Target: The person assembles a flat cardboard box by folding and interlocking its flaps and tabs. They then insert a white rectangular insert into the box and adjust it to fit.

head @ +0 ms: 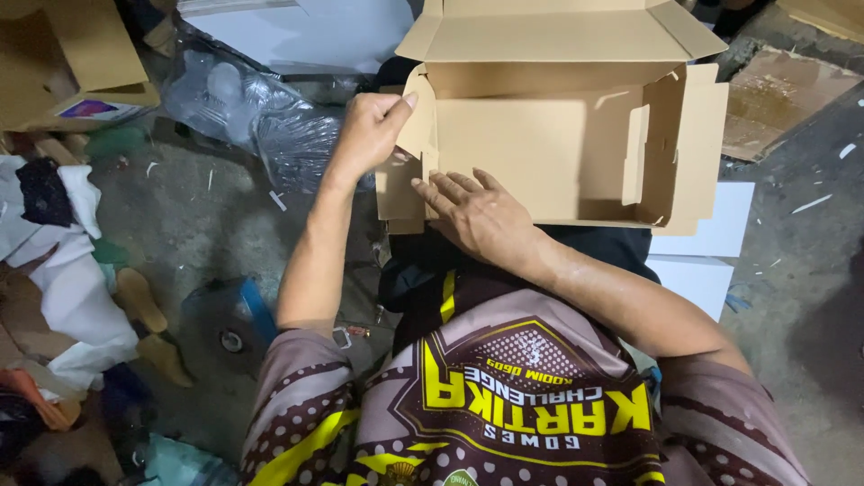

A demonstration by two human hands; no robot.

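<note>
Left hand [371, 130] raised, fingers curled in a pinch, thumb tip pointing right, forearm bare and bent at the elbow. Right hand [477, 214] flat, palm down, fingers spread pointing left, forearm reaching across the body.

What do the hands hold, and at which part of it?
The left hand pinches the left end flap of the open brown cardboard box. The right hand lies flat on its near wall, no grip.

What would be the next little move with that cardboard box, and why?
Probably tucking the left end flap inward. The left hand pinches that flap at the box's left wall, and it leans out rather than sitting flush, while the right hand lies flat on the near panel, steadying it. The right end already looks folded up, and the lid stands open.
</note>
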